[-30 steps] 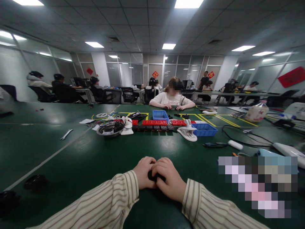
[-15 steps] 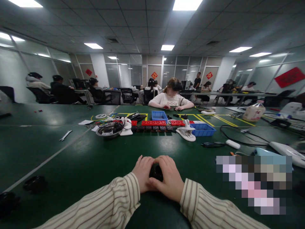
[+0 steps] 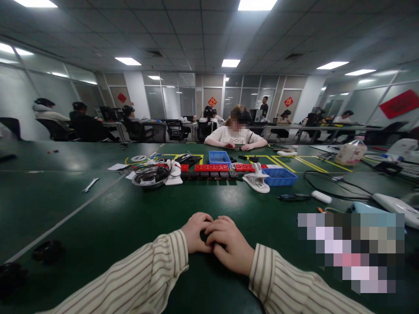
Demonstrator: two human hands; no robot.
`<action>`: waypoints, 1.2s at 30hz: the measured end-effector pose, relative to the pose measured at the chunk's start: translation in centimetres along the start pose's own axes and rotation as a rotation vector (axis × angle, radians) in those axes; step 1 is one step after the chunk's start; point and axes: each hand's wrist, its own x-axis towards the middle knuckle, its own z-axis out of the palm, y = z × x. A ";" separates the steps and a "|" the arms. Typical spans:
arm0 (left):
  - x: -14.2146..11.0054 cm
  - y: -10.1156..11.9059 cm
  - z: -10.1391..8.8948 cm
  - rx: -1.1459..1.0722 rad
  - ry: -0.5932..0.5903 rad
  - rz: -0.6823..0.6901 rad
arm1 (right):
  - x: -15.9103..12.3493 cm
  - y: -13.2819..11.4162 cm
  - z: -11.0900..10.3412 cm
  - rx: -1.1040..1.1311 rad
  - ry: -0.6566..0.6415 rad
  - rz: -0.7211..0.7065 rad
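Just in front of me, over the green table (image 3: 137, 244), my left hand (image 3: 196, 232) and my right hand (image 3: 231, 245) come together with curled fingers. Between them is a small dark, rounded object (image 3: 203, 236), mostly covered by the fingers, so its kind cannot be made out. Both hands appear closed around it, the right partly overlapping the left. Two black, round, knobbly parts, one a black part (image 3: 49, 251) and the other a nearer black part (image 3: 11, 278), lie to the left on the table.
Ahead stand red and black blocks (image 3: 211, 167), a blue bin (image 3: 279, 176), a white clamp (image 3: 257, 179) and a bowl of cables (image 3: 151, 176). A wrench (image 3: 91, 185) lies left. Cables and a white device (image 3: 396, 209) lie right. A co-worker (image 3: 236, 131) sits opposite.
My right hand has turned and its fingers have shifted left across the gap. The dark object between my hands is now more covered. My left hand has moved slightly.
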 end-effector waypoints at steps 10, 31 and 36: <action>-0.3 0.1 0.0 0.029 -0.011 -0.019 | -0.1 -0.5 -0.3 -0.058 0.120 0.059; 0.1 -0.3 0.4 -0.043 -0.027 0.036 | -0.1 -0.4 -0.1 -0.022 -0.015 -0.184; -0.1 -0.5 1.0 -0.003 -0.002 0.085 | -0.1 -0.9 -0.5 -0.048 0.007 -0.159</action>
